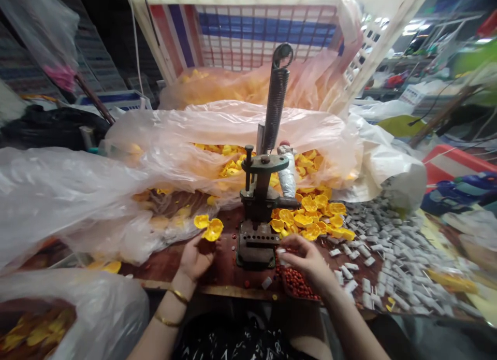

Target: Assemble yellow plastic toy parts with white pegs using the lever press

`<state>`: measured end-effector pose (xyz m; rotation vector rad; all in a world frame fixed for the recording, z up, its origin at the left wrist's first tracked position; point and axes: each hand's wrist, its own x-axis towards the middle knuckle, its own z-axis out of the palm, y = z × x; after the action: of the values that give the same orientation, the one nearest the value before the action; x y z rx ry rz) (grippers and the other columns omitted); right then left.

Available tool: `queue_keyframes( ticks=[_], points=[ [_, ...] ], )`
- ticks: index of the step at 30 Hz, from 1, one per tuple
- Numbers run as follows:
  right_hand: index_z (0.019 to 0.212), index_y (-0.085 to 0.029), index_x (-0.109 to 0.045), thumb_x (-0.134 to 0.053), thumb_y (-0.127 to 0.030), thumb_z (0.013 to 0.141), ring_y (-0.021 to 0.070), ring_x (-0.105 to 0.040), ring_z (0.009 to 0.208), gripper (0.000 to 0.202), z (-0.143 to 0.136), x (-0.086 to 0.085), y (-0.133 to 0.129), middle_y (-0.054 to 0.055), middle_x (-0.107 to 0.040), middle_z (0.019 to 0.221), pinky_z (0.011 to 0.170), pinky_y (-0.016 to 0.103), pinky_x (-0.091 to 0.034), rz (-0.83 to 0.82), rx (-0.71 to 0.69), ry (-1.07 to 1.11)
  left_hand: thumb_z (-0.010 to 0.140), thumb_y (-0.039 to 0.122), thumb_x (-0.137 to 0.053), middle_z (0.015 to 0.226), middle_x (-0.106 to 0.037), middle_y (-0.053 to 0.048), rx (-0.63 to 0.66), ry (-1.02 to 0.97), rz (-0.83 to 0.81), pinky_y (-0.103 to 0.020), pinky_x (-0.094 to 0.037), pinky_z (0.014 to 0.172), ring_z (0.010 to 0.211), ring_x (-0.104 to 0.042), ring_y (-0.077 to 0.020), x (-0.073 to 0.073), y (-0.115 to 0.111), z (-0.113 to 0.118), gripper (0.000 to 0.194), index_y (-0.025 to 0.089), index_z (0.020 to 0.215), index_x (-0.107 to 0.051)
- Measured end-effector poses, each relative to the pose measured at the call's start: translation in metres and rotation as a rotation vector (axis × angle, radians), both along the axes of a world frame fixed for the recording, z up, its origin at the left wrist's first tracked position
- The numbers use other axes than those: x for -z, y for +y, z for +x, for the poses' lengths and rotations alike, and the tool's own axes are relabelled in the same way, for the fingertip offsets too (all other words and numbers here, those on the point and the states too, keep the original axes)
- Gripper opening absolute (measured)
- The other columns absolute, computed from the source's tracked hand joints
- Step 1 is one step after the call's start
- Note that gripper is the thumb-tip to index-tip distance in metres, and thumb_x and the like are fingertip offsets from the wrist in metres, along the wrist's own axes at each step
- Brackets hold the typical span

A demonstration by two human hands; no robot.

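Observation:
My left hand (199, 257), with two bracelets on its wrist, holds a pair of joined yellow cup-shaped pieces (213, 229) at its fingertips, left of the hand press. The dark metal press (256, 246) stands upright at the middle of the table, with a row of holes on its base. Just right of that base, my right hand (301, 256) pinches a small white-grey piece (281, 251) between thumb and finger. Below this hand lies a tray of small red parts (297, 283). Yellow pieces (310, 217) are heaped behind it.
Grey-white blocks with thin pins (404, 256) cover the table's right side. Plastic bags (233, 124) of yellow pieces lie behind the press and at the left. A white crate (267, 33) stands at the back. The press's silver-wrapped handle (287, 176) rises right of its post.

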<state>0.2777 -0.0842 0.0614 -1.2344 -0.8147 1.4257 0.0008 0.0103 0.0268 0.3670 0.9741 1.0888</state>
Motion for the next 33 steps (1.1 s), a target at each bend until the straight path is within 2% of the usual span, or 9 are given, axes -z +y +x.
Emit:
queue_keyframes(
  ticks=[3, 6, 8, 13, 18, 21, 26, 29, 33],
  points=[
    [0.084, -0.018, -0.062, -0.084, -0.029, 0.053, 0.0101, -0.06, 0.063, 0.039, -0.045, -0.001, 0.003, 0.0, -0.065, 0.078, 0.053, 0.019, -0.048, -0.053, -0.09, 0.277, 0.076, 0.017, -0.051, 0.078, -0.07, -0.012, 0.206, -0.282, -0.177, -0.026, -0.051, 0.06, 0.061, -0.061, -0.0147, -0.001, -0.031, 0.019, 0.02, 0.009, 0.086, -0.067],
    [0.083, -0.018, -0.06, -0.083, -0.028, 0.055, 0.0105, -0.061, 0.063, 0.037, -0.07, 0.004, 0.003, -0.001, -0.065, 0.078, 0.059, 0.023, -0.051, -0.074, -0.104, 0.442, 0.078, 0.019, -0.053, 0.076, -0.07, -0.01, 0.301, -0.347, -0.239, -0.028, -0.051, 0.065, 0.063, -0.062, -0.0159, -0.002, -0.048, 0.033, 0.02, 0.01, 0.088, -0.067],
    [0.082, -0.019, -0.058, -0.084, -0.027, 0.053, 0.0107, -0.061, 0.061, 0.04, -0.077, 0.01, 0.002, -0.003, -0.064, 0.075, 0.06, 0.024, -0.052, -0.082, -0.052, 0.443, 0.08, 0.022, -0.053, 0.077, -0.071, -0.01, 0.351, -0.333, -0.245, -0.033, -0.051, 0.072, 0.07, -0.065, -0.0198, -0.002, -0.055, 0.039, 0.021, 0.009, 0.089, -0.068],
    [0.078, -0.017, -0.058, -0.083, -0.031, 0.05, 0.0103, -0.056, 0.054, 0.04, -0.081, 0.023, 0.0, -0.003, -0.062, 0.067, 0.052, 0.022, -0.047, -0.031, 0.093, 0.166, 0.078, 0.024, -0.056, 0.082, -0.071, -0.012, 0.41, -0.281, -0.26, -0.038, -0.049, 0.085, 0.087, -0.066, -0.0255, -0.002, -0.064, 0.045, 0.022, 0.009, 0.088, -0.068],
    [0.084, -0.017, -0.059, -0.068, -0.024, 0.07, 0.0159, -0.061, 0.073, 0.018, -0.08, 0.019, -0.007, 0.003, -0.065, 0.079, 0.067, 0.027, -0.05, 0.202, 0.146, -0.237, 0.077, 0.024, -0.06, 0.081, -0.071, -0.01, 0.407, -0.278, -0.218, -0.037, -0.048, 0.086, 0.084, -0.066, -0.0238, 0.004, -0.065, 0.045, 0.02, 0.01, 0.09, -0.068],
    [0.088, -0.019, -0.06, -0.057, -0.014, 0.076, 0.0173, -0.061, 0.08, 0.013, -0.077, 0.02, -0.01, 0.004, -0.066, 0.085, 0.071, 0.028, -0.049, 0.43, 0.108, -0.522, 0.078, 0.027, -0.061, 0.079, -0.07, -0.01, 0.43, -0.292, -0.243, -0.037, -0.049, 0.084, 0.079, -0.065, -0.0227, 0.007, -0.065, 0.044, 0.021, 0.01, 0.088, -0.067],
    [0.096, -0.024, -0.065, -0.054, -0.011, 0.081, 0.0201, -0.059, 0.094, 0.022, -0.07, 0.026, -0.009, 0.005, -0.069, 0.096, 0.084, 0.036, -0.042, 0.821, -0.11, -0.934, 0.081, 0.028, -0.059, 0.072, -0.069, -0.008, 0.439, -0.259, -0.274, -0.034, -0.049, 0.078, 0.066, -0.064, -0.0181, 0.006, -0.064, 0.041, 0.02, 0.011, 0.079, -0.067],
    [0.094, -0.027, -0.069, -0.061, -0.015, 0.078, 0.0243, -0.052, 0.109, 0.021, -0.067, 0.027, -0.008, 0.007, -0.063, 0.114, 0.091, 0.042, -0.039, 0.831, -0.12, -1.008, 0.081, 0.028, -0.058, 0.072, -0.07, -0.008, 0.443, -0.242, -0.283, -0.031, -0.05, 0.075, 0.067, -0.065, -0.0183, 0.002, -0.062, 0.038, 0.02, 0.01, 0.082, -0.068],
    [0.086, -0.027, -0.072, -0.072, -0.022, 0.07, 0.0266, -0.045, 0.119, 0.017, -0.068, 0.027, -0.01, 0.005, -0.05, 0.131, 0.095, 0.044, -0.042, 0.691, -0.178, -0.813, 0.079, 0.024, -0.06, 0.076, -0.07, -0.008, 0.476, -0.246, -0.274, -0.032, -0.049, 0.076, 0.069, -0.065, -0.0185, -0.001, -0.06, 0.036, 0.019, 0.01, 0.087, -0.068]
  ],
)
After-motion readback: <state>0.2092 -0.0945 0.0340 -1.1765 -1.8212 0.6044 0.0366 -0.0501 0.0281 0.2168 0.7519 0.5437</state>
